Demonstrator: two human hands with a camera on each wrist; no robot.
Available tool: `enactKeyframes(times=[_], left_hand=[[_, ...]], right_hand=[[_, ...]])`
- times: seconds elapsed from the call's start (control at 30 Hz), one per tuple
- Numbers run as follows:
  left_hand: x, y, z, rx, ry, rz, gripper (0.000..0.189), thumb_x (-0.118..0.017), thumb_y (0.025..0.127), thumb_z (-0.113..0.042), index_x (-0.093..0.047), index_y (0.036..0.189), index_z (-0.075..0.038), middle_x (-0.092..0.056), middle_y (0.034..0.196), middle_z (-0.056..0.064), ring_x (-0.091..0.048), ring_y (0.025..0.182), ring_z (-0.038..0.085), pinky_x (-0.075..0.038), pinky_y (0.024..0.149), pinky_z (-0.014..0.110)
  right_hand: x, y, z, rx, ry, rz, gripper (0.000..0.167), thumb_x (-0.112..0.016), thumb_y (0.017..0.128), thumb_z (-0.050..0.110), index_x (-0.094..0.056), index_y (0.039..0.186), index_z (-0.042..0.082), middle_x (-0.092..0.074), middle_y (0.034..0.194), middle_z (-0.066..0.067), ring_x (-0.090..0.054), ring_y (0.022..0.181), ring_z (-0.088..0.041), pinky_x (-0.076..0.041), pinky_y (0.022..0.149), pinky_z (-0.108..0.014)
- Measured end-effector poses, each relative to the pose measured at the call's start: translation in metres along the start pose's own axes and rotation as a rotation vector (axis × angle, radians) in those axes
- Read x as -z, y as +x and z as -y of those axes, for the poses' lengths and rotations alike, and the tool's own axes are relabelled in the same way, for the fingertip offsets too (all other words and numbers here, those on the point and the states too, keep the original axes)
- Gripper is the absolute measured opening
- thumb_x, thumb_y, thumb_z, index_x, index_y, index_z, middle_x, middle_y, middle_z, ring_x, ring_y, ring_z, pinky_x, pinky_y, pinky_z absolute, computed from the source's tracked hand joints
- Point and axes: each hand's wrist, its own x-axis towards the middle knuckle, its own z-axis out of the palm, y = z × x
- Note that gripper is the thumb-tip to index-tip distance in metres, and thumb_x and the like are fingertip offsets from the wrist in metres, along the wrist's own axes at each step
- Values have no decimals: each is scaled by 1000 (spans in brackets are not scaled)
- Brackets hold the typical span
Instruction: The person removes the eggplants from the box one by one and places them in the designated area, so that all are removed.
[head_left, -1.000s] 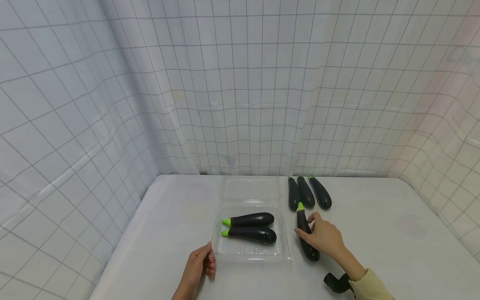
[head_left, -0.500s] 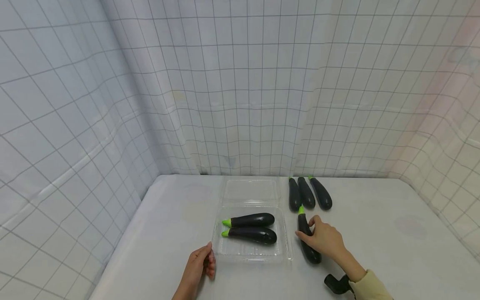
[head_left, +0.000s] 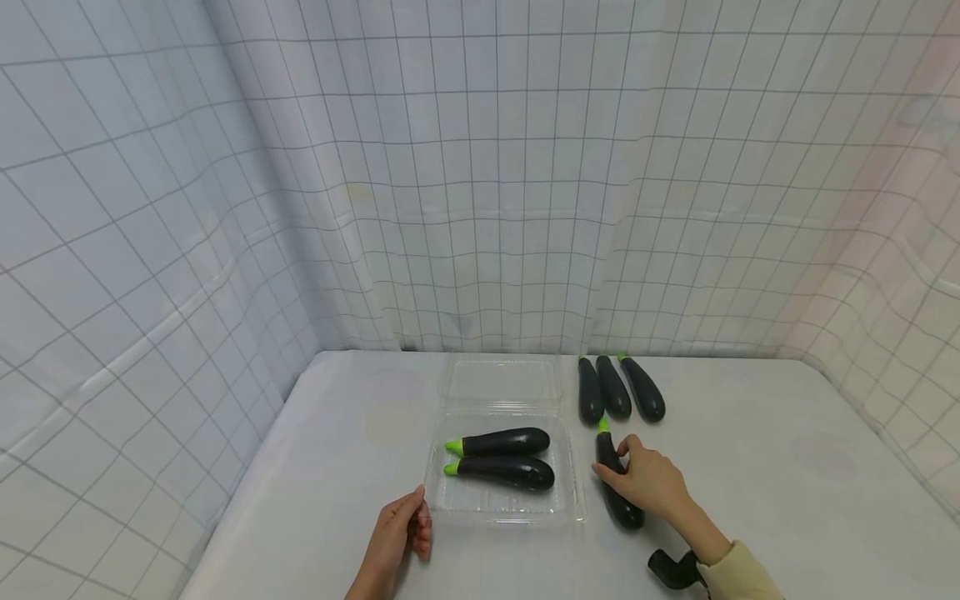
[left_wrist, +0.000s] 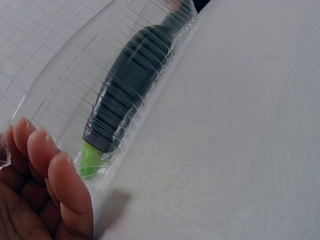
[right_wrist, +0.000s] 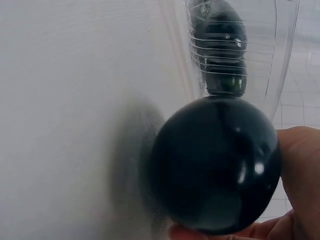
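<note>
A clear plastic clamshell container (head_left: 506,517) lies open, lid folded back, on the white table. Two black eggplants (head_left: 498,441) with green stems lie side by side across its base. At its front left corner my left hand (head_left: 396,527) pinches the rim; in the left wrist view its fingers (left_wrist: 70,187) stand against the clear wall. My right hand (head_left: 651,477) grips another eggplant (head_left: 625,508) by its middle, right of the container, thumb on the near side. Its rounded end fills the right wrist view, with a shadow on the table beside it.
Three more eggplants (head_left: 615,387) lie at the back edge, right of the lid (head_left: 502,382). A dark object (head_left: 671,569), partly hidden, is by the right sleeve (head_left: 738,575). White gridded curtains (head_left: 480,208) enclose the table (head_left: 337,442) at the back and sides.
The eggplant in my right hand has shifted slightly toward me and to the right, its stem end drawing down from the back row. My left hand stays at the container's corner.
</note>
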Motion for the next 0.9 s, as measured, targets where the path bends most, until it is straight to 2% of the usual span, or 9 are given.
enactKeyframes(times=[0.23,0.47,0.9], left_hand=[[1,-1,1,-12,10,11,42,-42,102,-36,-46,69,-10,-49,60,1,-45,48,8,-45,46,21],[-1,0,0,4,-7,-9,42,-43,101,-35,-46,69,-10,-48,60,1,-44,48,9,-44,46,22],[0,1,1,8,8,-6,42,-42,102,-35,-47,69,-10,-49,61,1,-45,49,9,-45,47,22]], right_hand=[[1,-1,1,5,13,4,51,-66,85,49,-52,99,2,-52,63,0,-47,48,-14,-36,44,-30],[2,-3,1,10,6,-3,55,-61,87,52,-53,102,0,-50,60,-1,-46,47,-15,-36,43,-31],[6,-5,2,16,-90,-32,53,-60,88,52,-57,86,-1,-47,57,-2,-45,46,-15,-35,40,-30]])
